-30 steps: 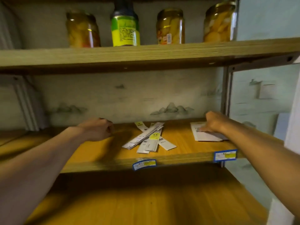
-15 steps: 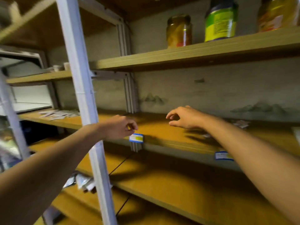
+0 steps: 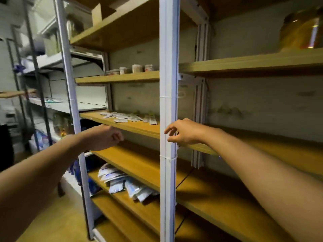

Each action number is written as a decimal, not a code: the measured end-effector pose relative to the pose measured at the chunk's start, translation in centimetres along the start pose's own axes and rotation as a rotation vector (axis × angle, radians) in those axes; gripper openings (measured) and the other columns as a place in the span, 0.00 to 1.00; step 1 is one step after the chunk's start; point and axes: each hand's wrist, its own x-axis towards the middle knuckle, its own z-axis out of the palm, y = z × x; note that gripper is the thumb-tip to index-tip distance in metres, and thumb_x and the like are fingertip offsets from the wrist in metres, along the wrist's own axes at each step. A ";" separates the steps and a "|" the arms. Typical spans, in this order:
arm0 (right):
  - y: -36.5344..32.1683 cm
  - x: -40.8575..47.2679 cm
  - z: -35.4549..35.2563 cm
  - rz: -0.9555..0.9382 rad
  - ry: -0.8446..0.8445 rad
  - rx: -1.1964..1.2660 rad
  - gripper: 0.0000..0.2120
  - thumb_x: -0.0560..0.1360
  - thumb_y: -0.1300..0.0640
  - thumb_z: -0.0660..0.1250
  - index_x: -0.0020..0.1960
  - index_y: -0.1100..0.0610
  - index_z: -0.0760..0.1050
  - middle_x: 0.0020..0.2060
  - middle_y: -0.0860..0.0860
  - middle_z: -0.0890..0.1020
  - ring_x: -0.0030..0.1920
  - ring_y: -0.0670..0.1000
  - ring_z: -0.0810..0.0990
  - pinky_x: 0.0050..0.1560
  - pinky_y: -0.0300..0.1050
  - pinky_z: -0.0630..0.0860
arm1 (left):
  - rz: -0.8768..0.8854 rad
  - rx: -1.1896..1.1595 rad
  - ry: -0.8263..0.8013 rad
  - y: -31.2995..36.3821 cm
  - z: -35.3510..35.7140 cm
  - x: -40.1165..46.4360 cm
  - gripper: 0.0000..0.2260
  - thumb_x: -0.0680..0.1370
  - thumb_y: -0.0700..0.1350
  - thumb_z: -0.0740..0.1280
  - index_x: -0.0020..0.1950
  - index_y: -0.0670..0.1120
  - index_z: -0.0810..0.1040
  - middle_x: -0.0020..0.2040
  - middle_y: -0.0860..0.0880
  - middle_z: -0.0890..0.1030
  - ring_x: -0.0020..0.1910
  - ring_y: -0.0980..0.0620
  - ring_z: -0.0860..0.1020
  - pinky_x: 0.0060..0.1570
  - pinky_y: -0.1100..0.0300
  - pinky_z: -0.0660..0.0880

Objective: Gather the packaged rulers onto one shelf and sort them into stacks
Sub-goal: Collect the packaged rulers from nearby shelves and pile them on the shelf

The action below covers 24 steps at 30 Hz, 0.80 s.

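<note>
Several packaged rulers [image 3: 128, 117] lie scattered on a wooden shelf [image 3: 132, 127] in the left bay, behind a white upright post [image 3: 168, 109]. My left hand [image 3: 104, 137] hangs in front of that shelf's edge, curled into a loose fist with nothing in it. My right hand [image 3: 183, 133] is just right of the post at shelf height, fingers apart and empty. Both hands are short of the rulers.
Blue and white packets [image 3: 125, 182] are heaped on a lower shelf. Small jars [image 3: 132, 69] stand on the shelf above the rulers, and a large jar [image 3: 302, 30] sits at top right. A second white post [image 3: 70, 95] and metal racks [image 3: 35, 67] stand on the left.
My view has swung left from the right bay to the left bay. Both hands left the ruler pile there and now reach toward the other scattered rulers.
</note>
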 end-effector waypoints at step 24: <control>-5.9 35.1 10.8 0.120 0.346 0.062 0.23 0.73 0.46 0.67 0.68 0.45 0.71 0.55 0.49 0.80 0.54 0.54 0.79 0.56 0.53 0.78 | -0.175 0.088 0.093 -31.0 6.0 12.2 0.10 0.79 0.44 0.63 0.56 0.54 0.81 0.53 0.52 0.83 0.49 0.53 0.81 0.50 0.58 0.80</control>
